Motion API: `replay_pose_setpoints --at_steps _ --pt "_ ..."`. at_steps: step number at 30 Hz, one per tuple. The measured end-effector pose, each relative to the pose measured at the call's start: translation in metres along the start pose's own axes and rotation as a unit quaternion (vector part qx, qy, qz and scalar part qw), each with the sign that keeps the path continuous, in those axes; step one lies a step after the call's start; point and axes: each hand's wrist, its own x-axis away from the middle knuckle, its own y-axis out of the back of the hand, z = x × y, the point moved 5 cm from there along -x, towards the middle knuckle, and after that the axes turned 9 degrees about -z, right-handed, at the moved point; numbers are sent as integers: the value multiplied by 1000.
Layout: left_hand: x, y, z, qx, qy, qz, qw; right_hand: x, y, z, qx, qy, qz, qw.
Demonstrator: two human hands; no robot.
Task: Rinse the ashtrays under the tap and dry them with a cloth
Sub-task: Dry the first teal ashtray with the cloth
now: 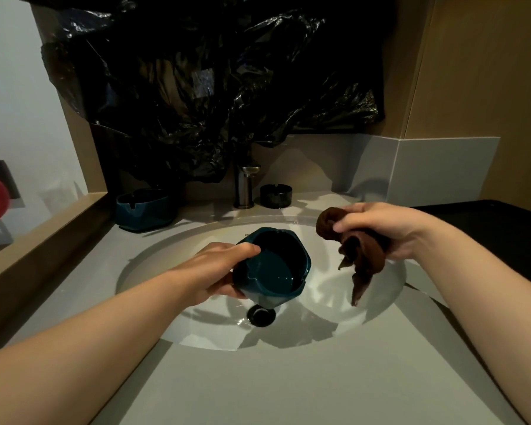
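My left hand (221,268) grips a dark teal ashtray (273,266) over the white sink basin (377,305), tilted so its hollow faces me. To its right, apart from the ashtray, my right hand (383,228) holds a bunched brown cloth (357,253) whose loose end hangs down over the basin. A second teal ashtray (143,208) stands on the counter at the back left. A small black ashtray (276,195) sits just right of the metal tap (244,187). No water is seen running from the tap.
The black drain (261,315) lies below the held ashtray. A crumpled black plastic sheet (209,78) covers the wall above the tap. A wooden ledge (40,243) runs along the left; a black surface (503,231) lies at the right. Grey counter (273,388) spreads in front.
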Motion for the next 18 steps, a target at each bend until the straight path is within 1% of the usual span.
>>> replay_pose_setpoints --at_steps 2,4,6,7,9,10,12,13,14,16,18 --pt "-3 2 2 -4 2 -31 1000 4 -6 5 24 28 -5 999" --pt "-4 4 2 -1 2 -55 998 6 -18 10 63 87 -38 993" --pt "-5 3 1 8 0 -68 998 7 -37 10 141 125 -76 979" --pt "-5 3 1 12 -1 -72 997 7 -47 8 199 139 -102 965" --pt "-5 0 0 22 -5 -74 997 5 -64 4 304 172 -157 924" --pt "-5 -1 0 24 -6 -72 997 4 -71 2 328 190 -177 908" --pt "-4 -4 -2 20 -10 -75 997 0 -80 0 337 226 -195 893" --pt "-4 -4 -2 20 -11 -84 996 -1 -82 -1 329 238 -188 895" --pt "-4 -3 -3 21 -13 -96 995 -2 -84 -1 308 244 -166 904" --pt "-4 -1 -3 18 -18 -119 993 -1 -91 -3 270 251 -89 925" --pt "-5 0 -4 6 -27 -132 991 4 -97 -3 287 274 -24 918"
